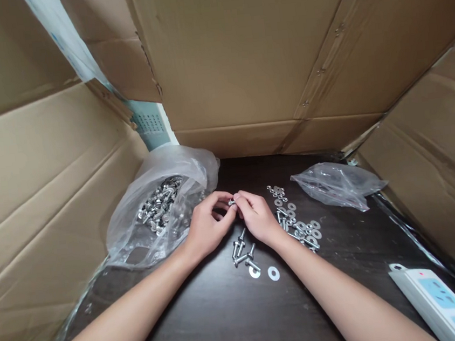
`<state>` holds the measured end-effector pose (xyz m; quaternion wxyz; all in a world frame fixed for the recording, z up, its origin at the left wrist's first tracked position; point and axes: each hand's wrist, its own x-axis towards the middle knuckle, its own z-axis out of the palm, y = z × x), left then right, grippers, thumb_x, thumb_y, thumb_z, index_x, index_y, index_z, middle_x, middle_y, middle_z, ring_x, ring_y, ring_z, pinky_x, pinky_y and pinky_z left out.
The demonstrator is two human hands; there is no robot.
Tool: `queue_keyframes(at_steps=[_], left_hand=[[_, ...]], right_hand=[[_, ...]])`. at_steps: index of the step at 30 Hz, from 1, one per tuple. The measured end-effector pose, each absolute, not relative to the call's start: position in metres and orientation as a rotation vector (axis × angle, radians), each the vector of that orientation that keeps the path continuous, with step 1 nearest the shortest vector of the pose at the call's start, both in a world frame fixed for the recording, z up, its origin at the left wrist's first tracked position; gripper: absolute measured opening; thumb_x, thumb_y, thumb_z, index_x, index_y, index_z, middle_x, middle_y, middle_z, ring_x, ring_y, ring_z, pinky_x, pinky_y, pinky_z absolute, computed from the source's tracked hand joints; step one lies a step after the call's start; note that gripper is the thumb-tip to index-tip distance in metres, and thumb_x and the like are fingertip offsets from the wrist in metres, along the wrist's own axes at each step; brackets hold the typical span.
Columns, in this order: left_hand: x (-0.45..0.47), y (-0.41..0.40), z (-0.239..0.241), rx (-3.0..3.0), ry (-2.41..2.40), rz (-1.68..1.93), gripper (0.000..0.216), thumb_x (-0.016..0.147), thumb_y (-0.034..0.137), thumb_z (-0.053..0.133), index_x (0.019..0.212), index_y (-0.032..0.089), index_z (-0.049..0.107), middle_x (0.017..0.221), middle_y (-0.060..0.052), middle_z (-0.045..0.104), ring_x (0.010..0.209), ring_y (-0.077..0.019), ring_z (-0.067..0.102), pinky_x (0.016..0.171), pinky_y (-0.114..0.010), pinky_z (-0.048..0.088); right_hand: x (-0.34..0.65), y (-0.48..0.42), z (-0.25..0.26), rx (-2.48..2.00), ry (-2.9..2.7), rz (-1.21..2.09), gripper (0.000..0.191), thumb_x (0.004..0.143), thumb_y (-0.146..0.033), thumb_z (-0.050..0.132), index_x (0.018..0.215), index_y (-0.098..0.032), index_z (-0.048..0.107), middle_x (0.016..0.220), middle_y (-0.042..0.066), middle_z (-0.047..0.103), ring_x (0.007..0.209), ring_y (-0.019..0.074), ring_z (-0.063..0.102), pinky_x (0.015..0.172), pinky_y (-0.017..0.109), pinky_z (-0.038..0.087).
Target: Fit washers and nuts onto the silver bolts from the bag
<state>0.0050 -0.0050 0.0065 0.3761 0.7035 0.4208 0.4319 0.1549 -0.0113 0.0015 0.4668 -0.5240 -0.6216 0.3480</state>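
Between the fingertips of my left hand (208, 221) and my right hand (254, 214) is a small metal bolt (231, 202), partly hidden by the fingers. Both hands are closed in a pinch on it, close together above the dark table. Just below them lies a small cluster of bolts (242, 250), some with nuts or washers on their shanks. Two flat washers (273, 273) rest nearest me, one partly under a bolt. To the right of my right hand spreads a loose pile of bolts, nuts and washers (298, 228).
An open clear plastic bag (120, 230) full of metal fasteners (160, 204) stands left of my hands. A flattened clear bag (334, 181) lies at the back right. A white power strip (431, 295) sits at the front right. Cardboard walls (248, 54) enclose the table (211, 324).
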Motion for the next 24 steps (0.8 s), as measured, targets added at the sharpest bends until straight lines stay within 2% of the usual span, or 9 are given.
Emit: queue_keyframes(at_steps=[7,15,20,24], left_hand=[[0.006,-0.0056,0.0079,1.815,1.121,1.093,0.016,0.09,0.03,0.064,0.101,0.019,0.068,0.084,-0.002,0.072,0.076,-0.015,0.068,0.063,-0.023,0.052],[0.0051,-0.0054,0.0065,1.744,1.089,1.107,0.021,0.091,0.032,0.063,0.105,0.018,0.068,0.087,-0.005,0.073,0.078,-0.0171,0.07,0.066,-0.026,0.056],[0.0054,-0.0038,0.0048,1.745,1.073,1.113,0.022,0.09,0.032,0.065,0.106,0.018,0.068,0.088,-0.004,0.072,0.078,-0.0163,0.069,0.069,-0.026,0.056],[0.0057,-0.0044,0.0058,1.731,1.077,1.116,0.021,0.09,0.031,0.065,0.107,0.017,0.068,0.087,-0.004,0.072,0.078,-0.0158,0.069,0.069,-0.026,0.056]], right_hand=[[0.1553,-0.0113,0.0024,-1.291,-1.507,0.847,0.037,0.096,-0.042,0.045,0.064,-0.022,0.047,0.059,-0.003,0.046,0.059,0.0141,0.044,0.059,0.028,0.034],[0.1565,-0.0094,0.0004,-1.295,-1.488,0.849,0.023,0.092,-0.037,0.047,0.078,-0.022,0.056,0.063,-0.002,0.051,0.063,0.0164,0.049,0.061,0.029,0.039],[0.1579,-0.0079,-0.0042,-1.222,-1.458,0.869,0.013,0.085,-0.031,0.049,0.086,-0.021,0.058,0.078,0.001,0.058,0.068,0.0162,0.053,0.064,0.029,0.043],[0.158,-0.0078,-0.0042,-1.201,-1.417,0.9,0.012,0.08,-0.028,0.052,0.086,-0.021,0.059,0.08,0.001,0.059,0.071,0.0165,0.054,0.064,0.028,0.044]])
